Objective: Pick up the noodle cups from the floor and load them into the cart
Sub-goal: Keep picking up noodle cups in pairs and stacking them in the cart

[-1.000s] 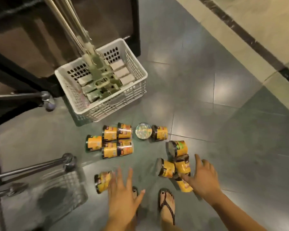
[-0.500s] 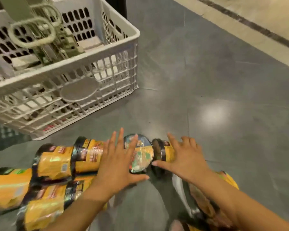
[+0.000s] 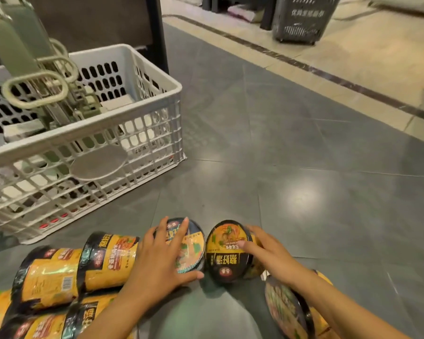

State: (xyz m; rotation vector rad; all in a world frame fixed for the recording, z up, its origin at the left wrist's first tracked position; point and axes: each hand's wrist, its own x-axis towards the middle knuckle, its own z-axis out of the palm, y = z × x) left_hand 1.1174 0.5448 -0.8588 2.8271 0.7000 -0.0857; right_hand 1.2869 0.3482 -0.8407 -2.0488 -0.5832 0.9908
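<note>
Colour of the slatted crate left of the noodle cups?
White plastic crate with lattice walls; it shows best in the head view.

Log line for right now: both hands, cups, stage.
left hand: grips left cup across lid | right hand: grips right cup, tilted | other cups: lying on floor | stage: pickup

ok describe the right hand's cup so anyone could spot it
Before the white crate, yellow noodle cups lie on their sides in a row. The right hand grips the rightmost cup. Its lid faces the camera, orange above, black below; the left hand holds a paler-lidded cup.
</note>
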